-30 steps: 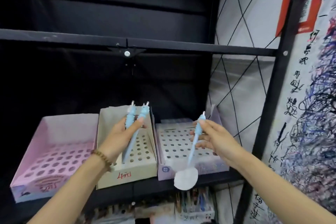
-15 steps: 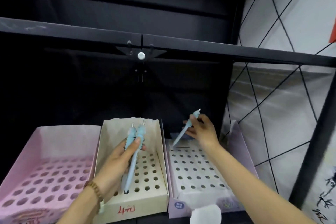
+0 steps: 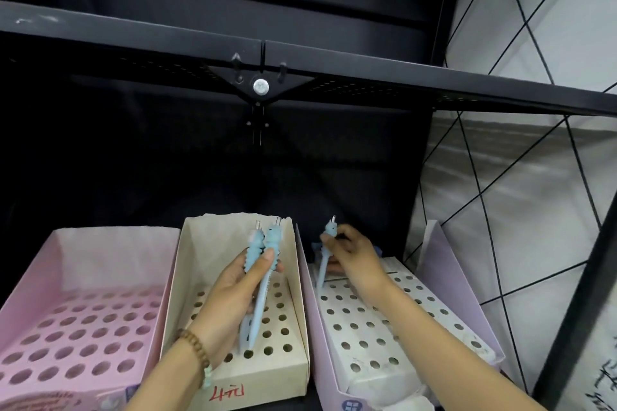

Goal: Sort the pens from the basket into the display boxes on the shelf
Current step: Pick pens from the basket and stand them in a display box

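Note:
Three display boxes with hole grids stand side by side on the shelf: a pink box [image 3: 66,253], a cream box [image 3: 213,243] and a lilac box [image 3: 444,274]. My left hand [image 3: 230,300] grips two light-blue pens [image 3: 263,277] upright over the cream box, their lower ends near its front holes. My right hand [image 3: 350,253] pinches a single light-blue pen [image 3: 325,264] by its top. That pen's lower end sits at the back row of the lilac box's grid. The basket is out of view.
A black shelf rail [image 3: 300,63] with a bracket and bolt crosses above the boxes. A black upright post [image 3: 581,304] stands at the right, beside a white wall panel with black diagonal lines [image 3: 521,177]. The shelf back is dark.
The view has come closer to the boxes. My right hand has swung its pen from slanted to nearly upright and lowered its end onto the lilac box's back row. My left hand has kept its two pens.

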`<state>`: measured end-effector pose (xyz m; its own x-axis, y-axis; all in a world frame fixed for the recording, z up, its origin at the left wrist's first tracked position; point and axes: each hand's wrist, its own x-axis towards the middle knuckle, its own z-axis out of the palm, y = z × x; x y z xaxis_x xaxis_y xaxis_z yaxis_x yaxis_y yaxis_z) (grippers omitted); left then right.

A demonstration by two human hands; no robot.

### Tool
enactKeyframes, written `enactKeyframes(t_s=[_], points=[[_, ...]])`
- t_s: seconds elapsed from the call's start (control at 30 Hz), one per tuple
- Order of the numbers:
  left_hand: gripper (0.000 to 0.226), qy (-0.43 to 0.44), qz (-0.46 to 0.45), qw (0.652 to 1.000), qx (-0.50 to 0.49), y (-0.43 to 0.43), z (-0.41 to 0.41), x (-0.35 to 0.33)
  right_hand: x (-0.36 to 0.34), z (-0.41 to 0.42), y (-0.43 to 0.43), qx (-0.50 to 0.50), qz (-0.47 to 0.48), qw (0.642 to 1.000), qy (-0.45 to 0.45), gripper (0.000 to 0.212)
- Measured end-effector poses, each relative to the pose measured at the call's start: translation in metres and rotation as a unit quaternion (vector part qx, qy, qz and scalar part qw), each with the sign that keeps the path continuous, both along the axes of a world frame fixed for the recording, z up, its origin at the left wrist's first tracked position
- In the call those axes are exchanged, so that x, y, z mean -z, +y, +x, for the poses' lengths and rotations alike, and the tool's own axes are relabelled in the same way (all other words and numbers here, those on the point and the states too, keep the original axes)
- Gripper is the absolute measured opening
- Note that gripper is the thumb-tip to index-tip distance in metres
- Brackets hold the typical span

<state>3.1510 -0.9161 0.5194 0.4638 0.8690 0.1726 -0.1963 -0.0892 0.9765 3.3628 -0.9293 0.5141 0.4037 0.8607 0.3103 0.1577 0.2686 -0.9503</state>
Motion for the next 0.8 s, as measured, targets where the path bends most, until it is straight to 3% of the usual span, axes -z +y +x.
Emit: enactKeyframes(t_s=[0.2,0.4,0.5,0.57,0.67,0.8], points=[[0.038,-0.021,-0.027,0.999,0.005,-0.001,0.001,0.0,0.01,-0.006,-0.007,-0.056,-0.063,0.996,-0.014,0.012],[0.032,0.01,-0.007,1.0,-0.009,-0.004,0.001,-0.002,0.001,-0.01,-0.015,0.046,-0.071,0.993,-0.081,0.023],[0.033,0.007,-0.002,1.0,0.001,-0.009,0.004,-0.005,-0.019,-0.013,-0.03,0.102,-0.01,0.991,-0.089,0.023],[0.036,0.001,-0.008,1.0,0.008,-0.013,0.009,-0.008,-0.032,-0.022,-0.044,0.039,0.001,0.998,-0.059,0.018],[0.04,-0.017,-0.008,1.0,0.002,-0.02,0.018,-0.012,-0.039,-0.038,-0.063,-0.058,-0.043,0.996,-0.061,0.026],[0.037,-0.041,0.025,0.999,-0.007,-0.026,0.032,-0.014,-0.044,-0.043,-0.074,-0.086,-0.036,0.996,-0.016,0.041]])
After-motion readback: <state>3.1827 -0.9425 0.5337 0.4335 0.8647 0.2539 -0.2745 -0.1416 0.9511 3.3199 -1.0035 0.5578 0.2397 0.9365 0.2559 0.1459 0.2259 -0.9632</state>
